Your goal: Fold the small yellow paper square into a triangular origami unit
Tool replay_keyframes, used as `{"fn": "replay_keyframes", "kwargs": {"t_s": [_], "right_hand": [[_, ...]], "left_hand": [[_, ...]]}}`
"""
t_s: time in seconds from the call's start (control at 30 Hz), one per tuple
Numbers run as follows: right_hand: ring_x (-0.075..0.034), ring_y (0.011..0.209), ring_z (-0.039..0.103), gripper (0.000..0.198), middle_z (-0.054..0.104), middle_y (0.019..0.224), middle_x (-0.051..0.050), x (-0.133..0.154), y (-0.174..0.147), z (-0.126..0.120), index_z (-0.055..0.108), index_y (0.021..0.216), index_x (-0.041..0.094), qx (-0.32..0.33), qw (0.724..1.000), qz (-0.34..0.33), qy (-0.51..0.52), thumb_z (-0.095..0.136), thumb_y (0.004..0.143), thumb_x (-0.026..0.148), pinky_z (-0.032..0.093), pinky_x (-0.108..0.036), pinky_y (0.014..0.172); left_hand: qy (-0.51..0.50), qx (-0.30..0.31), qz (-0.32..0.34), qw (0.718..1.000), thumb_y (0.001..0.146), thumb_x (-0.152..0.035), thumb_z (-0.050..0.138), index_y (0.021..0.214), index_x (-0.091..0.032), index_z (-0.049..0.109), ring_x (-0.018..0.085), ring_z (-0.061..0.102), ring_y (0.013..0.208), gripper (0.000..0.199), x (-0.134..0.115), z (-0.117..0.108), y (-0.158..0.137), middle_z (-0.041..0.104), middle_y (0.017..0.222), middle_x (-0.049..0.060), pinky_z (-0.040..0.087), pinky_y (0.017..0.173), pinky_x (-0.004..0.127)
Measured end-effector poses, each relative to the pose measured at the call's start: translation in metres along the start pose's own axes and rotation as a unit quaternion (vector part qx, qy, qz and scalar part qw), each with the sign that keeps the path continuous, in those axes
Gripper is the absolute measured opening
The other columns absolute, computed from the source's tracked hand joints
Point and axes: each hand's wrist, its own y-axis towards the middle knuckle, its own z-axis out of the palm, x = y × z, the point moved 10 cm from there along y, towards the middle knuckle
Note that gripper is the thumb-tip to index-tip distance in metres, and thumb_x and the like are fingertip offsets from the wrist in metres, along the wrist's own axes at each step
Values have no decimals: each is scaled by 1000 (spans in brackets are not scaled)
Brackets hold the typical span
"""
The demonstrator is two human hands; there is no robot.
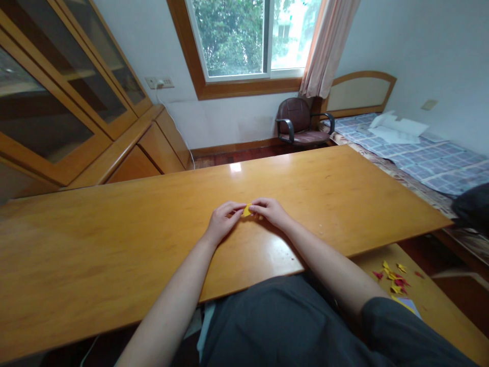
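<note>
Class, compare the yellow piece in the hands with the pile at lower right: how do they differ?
The yellow piece is single; the pile has many pieces.
The yellow piece shows only yellow; the pile mixes yellow and red.
The yellow piece is held between the left hand and right hand; the pile lies untouched.
Both include yellow.

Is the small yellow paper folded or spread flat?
Looks folded: the small yellow paper makes a compact wedge between left hand and right hand.

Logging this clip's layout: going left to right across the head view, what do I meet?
Cabinet, left hand, yellow paper, right hand, chair, red and yellow folded pieces, black item.
</note>
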Motion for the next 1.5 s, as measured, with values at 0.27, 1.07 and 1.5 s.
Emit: {"fn": "replay_keyframes", "kwargs": {"t_s": [0.27, 1.07, 1.5], "right_hand": [[-12, 64, 58, 35, 70, 75, -4, 4, -2, 2, 71, 88, 12, 7, 1000, 14, 13, 69, 75, 45, 42, -23, 60], [-14, 70, 61, 34, 71, 80, -4, 7, 1, 5, 72, 88, 14, -3, 997, -53, -63, 66, 80, 46, 46, -24, 67], [-11, 58, 57, 36, 68, 71, -3, 2, -1, 5, 69, 87, 13, 9, 1000, 9, -14, 66, 78, 48, 43, -21, 54]], "left_hand": [[-2, -6, 6, 1000, 88, -32, 59, 101, -20, 72, 16, 64, 86, 22, 0, -1, -1, 71, 94, 6, 52, 74, 26], [-35, 3, -79, 996, 80, -37, 68, 99, -19, 68, 18, 67, 82, 26, 29, 7, 0, 71, 90, 5, 54, 78, 30], [-16, 5, -6, 1000, 85, -30, 62, 99, -20, 72, 16, 65, 84, 20, 8, 2, 1, 70, 91, 5, 51, 77, 27]]}}
